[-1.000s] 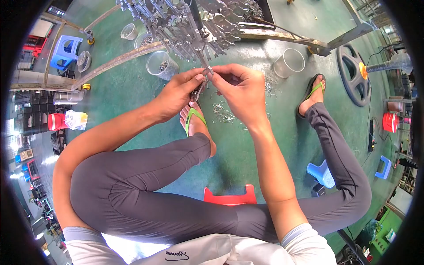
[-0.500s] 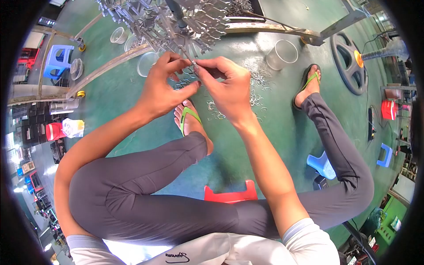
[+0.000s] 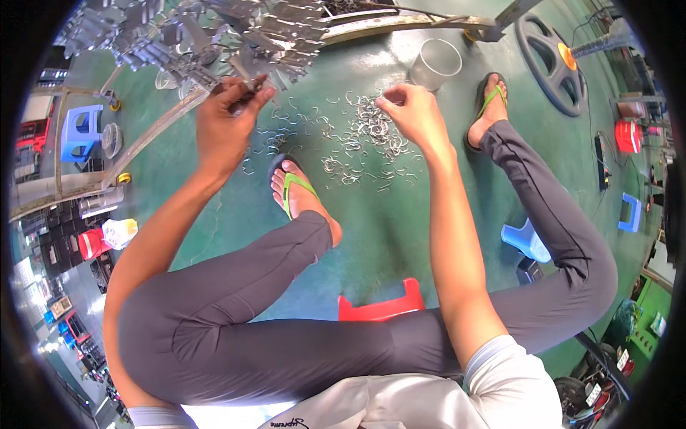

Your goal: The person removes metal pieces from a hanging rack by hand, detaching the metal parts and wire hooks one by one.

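My left hand point(image 3: 227, 132) is raised to the lower edge of a dense hanging cluster of flat silver metal pieces point(image 3: 207, 43). Its thumb and fingers are closed round the lower end of one metal piece point(image 3: 246, 66); the fingers partly hide the grip. Apart from it, my right hand point(image 3: 420, 120) hovers over loose curved metal clips point(image 3: 373, 125) scattered on the green floor. Thumb and forefinger are pinched together there, and whatever lies between them is too small to make out.
A clear plastic tub point(image 3: 436, 64) stands beyond my right hand. A metal frame bar point(image 3: 393, 27) crosses behind the cluster. My sandalled feet flank the clips, a red stool point(image 3: 382, 309) is beneath me, and a dark wheel-shaped base point(image 3: 547, 64) sits at right.
My hands, close together below the cluster before, have parted. The right one moved right, over the clips; the left stays at the metal pieces. The view has shifted, with the cluster now further left.
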A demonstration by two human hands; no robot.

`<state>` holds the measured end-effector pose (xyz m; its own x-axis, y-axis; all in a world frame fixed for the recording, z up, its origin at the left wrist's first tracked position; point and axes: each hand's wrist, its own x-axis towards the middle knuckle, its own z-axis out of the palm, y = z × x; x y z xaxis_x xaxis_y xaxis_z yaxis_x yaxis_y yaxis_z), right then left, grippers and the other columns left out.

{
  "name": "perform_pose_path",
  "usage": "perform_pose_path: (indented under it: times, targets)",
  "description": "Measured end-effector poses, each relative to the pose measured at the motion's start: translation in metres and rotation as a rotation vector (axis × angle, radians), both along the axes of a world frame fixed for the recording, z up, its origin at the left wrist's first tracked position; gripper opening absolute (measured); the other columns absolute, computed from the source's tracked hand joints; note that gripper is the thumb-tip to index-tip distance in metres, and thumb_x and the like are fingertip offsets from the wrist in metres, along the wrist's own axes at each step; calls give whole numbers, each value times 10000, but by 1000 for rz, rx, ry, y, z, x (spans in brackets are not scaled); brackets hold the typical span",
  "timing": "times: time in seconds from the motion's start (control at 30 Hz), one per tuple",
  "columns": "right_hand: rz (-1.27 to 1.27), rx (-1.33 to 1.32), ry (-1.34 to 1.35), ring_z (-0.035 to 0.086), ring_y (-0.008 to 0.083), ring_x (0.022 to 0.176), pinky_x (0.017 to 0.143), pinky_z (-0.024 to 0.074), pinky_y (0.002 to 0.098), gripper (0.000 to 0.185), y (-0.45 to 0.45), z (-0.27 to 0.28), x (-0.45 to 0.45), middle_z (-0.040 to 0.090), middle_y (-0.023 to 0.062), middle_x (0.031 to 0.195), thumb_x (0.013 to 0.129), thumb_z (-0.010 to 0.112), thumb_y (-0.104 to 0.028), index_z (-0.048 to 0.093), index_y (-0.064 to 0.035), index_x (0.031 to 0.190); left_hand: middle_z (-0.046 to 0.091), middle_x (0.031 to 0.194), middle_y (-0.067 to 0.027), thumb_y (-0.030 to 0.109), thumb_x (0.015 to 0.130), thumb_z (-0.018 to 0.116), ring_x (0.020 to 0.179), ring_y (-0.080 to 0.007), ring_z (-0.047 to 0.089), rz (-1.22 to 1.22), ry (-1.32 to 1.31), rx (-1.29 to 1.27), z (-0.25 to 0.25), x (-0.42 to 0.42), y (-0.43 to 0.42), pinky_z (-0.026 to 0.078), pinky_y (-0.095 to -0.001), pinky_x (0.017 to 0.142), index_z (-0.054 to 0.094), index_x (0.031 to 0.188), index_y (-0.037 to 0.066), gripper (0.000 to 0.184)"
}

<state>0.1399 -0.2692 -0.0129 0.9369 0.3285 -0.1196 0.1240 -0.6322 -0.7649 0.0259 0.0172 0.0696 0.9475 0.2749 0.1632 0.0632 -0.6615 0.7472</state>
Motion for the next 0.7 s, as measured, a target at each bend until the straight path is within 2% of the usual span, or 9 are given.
perform_pose_path:
  times: [0.13,0.17,0.2,0.23,0.37,0.47,0.57,0.67,0.7]
  targets:
    - [-108,-330,100,706,397,1107,983,545,465,377,-63,-88,16,734,259,1138,833,737,-187,747,4,1158,749,1211,-93,129,956,769,1048,-132,677,7,-23,-47,-23,1,15,499,-299,989,754,1174,-23,266]
    - [-144,-390,128,700,403,1120,989,543,470,394,-79,-108,15,727,262,1159,825,738,-175,739,2,1177,679,997,-13,78,910,807,974,-79,630,17,-93,-214,-25,2,11,508,-263,882,777,1131,-18,243]
    - [-147,-402,168,677,403,1171,1009,535,465,425,-92,-120,12,704,268,1226,819,756,-174,725,-11,1210,690,1022,-14,82,911,808,979,-83,632,25,-87,-239,-25,3,8,511,-264,887,776,1129,-21,244]
    - [-198,-400,132,680,397,1160,1006,535,461,425,-102,-133,7,709,258,1211,821,764,-176,723,-7,1209,700,1048,-15,86,912,808,984,-87,635,37,-79,-261,-22,3,7,514,-265,893,775,1128,-24,244]
    - [-315,-235,-29,710,341,1080,972,546,429,447,-108,-153,-5,718,213,1172,843,786,-207,707,5,1228,737,1182,-64,87,926,795,989,-111,668,56,-40,-288,-22,4,10,540,-280,915,757,1142,-46,256]
    - [-221,-157,-60,699,373,1035,973,542,446,398,-105,-156,0,703,206,1109,843,769,-182,730,-21,1205,736,1221,-100,104,916,807,1047,-146,681,75,-11,-372,-25,0,12,537,-317,967,727,1219,-31,341]
    - [8,-370,55,690,372,1086,981,537,442,378,-110,-150,10,685,224,1182,857,757,-184,739,-55,1211,731,1238,-118,105,909,812,1081,-169,686,67,-17,-419,-30,-2,14,537,-334,989,715,1249,-17,374]
    - [-73,-288,146,684,381,1110,996,536,431,397,-106,-155,23,667,239,1225,849,769,-198,741,-94,1231,731,1220,-119,80,914,802,1036,-155,703,57,-35,-393,-27,-3,9,550,-307,935,716,1185,-44,311]
    - [-107,-292,78,666,378,1148,1016,526,438,405,-103,-156,25,658,224,1257,841,778,-200,743,-111,1235,732,1210,-119,69,917,796,1012,-147,711,56,-41,-378,-24,-3,7,557,-294,909,716,1154,-59,282]
